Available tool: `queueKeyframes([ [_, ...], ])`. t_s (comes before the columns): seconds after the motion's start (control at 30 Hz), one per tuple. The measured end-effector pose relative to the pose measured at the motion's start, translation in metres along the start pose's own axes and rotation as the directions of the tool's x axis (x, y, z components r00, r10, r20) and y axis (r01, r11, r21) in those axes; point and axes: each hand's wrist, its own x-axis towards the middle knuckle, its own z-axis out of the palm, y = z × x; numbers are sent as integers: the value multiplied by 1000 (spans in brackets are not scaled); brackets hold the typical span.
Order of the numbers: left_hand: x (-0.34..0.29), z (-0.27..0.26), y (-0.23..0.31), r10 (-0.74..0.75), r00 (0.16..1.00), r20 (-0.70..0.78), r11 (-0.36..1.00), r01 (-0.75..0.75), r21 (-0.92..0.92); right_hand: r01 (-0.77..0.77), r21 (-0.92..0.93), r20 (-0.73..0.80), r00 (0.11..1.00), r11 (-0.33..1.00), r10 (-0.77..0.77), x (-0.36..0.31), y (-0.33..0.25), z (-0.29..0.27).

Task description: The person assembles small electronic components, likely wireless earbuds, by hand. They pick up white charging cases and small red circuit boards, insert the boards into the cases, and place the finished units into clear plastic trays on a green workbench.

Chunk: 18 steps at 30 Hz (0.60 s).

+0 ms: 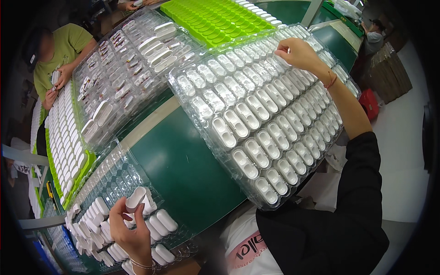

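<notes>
Held shell (135,199): white, hollow, round-ended, tilted, cavity showing, pinched in left hand (130,229), near left | cases (244,163): white, elongated, recessed, lying in rows in clear tray (247,185), center-right; far rows glossier | loose shells (166,220): white, rounded, some side by side, others jumbled, near left

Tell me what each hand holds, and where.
Left hand: a white shell, pinched at its near edge between thumb and fingers. Right hand, over the tray: can't tell whether it holds anything.
</notes>
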Motion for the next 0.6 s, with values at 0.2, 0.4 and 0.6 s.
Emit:
queueKeyframes([
  [0.2,26,21,24,305,951,56,951,-300,-82,-24,-13,105,994,1000,25,5,29,21],
  [0.4,26,32,29,79,948,308,714,162,-681,0,471,46,999,882,-24,5,12,14],
  [0.6,34,44,35,147,833,534,239,494,-836,-152,943,267,875,295,-404,-40,-164,2],
])
